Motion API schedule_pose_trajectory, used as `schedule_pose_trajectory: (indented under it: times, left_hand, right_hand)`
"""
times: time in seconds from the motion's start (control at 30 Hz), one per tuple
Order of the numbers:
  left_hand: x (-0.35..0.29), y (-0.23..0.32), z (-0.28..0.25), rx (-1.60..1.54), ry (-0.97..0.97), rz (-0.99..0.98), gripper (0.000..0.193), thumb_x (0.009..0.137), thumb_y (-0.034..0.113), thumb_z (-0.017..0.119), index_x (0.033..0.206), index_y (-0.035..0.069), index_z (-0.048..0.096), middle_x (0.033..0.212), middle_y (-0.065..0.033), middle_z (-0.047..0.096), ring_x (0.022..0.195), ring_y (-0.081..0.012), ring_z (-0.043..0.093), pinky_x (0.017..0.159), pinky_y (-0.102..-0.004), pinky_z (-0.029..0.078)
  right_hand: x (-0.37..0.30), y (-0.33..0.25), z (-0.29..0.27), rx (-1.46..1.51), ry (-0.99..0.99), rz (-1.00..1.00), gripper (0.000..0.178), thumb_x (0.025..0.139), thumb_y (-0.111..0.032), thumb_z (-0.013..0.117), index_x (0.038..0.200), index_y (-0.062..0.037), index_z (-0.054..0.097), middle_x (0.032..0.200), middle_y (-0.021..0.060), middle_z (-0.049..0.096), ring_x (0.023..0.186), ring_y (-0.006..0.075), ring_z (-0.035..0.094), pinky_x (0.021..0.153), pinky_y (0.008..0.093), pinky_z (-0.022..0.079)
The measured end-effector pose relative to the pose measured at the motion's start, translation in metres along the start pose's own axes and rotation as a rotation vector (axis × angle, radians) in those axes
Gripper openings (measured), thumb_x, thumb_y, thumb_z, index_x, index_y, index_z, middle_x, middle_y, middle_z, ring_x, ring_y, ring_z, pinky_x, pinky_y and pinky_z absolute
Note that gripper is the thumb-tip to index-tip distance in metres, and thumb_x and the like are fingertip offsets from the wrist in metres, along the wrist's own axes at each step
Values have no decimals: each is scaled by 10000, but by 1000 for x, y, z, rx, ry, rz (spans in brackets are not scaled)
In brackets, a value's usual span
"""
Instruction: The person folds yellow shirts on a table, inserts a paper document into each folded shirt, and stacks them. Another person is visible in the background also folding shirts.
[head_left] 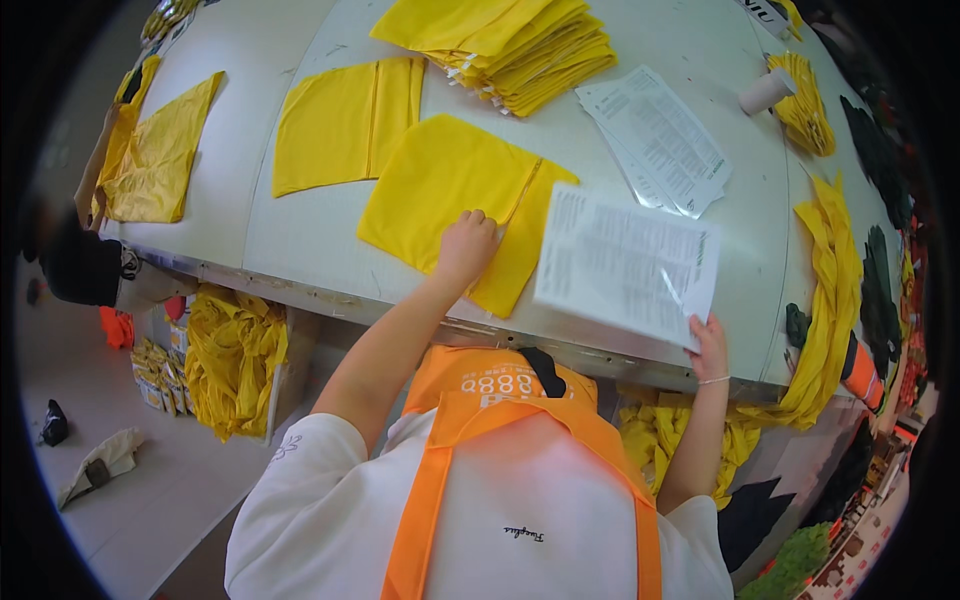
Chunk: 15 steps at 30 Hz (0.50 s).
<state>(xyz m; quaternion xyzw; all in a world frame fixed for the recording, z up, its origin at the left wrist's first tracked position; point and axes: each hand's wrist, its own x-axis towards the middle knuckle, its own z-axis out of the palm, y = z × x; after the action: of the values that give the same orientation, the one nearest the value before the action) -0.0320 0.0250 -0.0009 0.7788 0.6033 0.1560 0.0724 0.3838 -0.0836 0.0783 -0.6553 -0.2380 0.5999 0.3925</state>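
Note:
A flat yellow cloth bag (435,190) lies in front of me, with a dark zip-like line running down its right part. My left hand (468,245) is on it at that line, fingers bent and closed on the cloth; the fingertips are partly hidden. In my right hand (708,345), a printed sheet (625,260), glossy as if in a clear sleeve, is pinched by its lower right corner. The sheet is held tilted beside the bag, its left edge near the bag's right side. A second flat yellow bag (335,125) lies just behind, to the left.
A pile of yellow bags (520,60) stands at the back. More printed sheets (660,135) lie to its right, near a pale roll (768,92). Yellow cloth (830,290) hangs over the table's right edge. Another person's arm (95,165) touches yellow cloth far left. Below sits a bin of yellow cloth (235,360).

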Motion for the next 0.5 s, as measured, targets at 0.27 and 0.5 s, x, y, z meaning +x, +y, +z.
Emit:
schedule_pose_trajectory:
  times: [0.27, 0.5]
  left_hand:
    - [-6, 12, -34, -277, 190, 24, 131, 725, 93, 637, 846, 71, 682, 713, -99, 574, 666, -268, 584, 580, -342, 481]
    - [-15, 11, -50, -362, 150, 51, 134, 759, 107, 609, 874, 60, 660, 725, -106, 579, 665, -283, 587, 593, -373, 487]
  right_hand:
    - [-8, 36, 25, 69, -41, -35, 314, 869, -88, 557, 1170, -3, 526, 1019, 56, 629, 857, 118, 595, 739, 264, 479]
    - [-4, 7, 34, -5, -151, -48, 265, 879, -117, 547, 1131, -36, 552, 900, 23, 637, 696, 84, 582, 533, 241, 460]
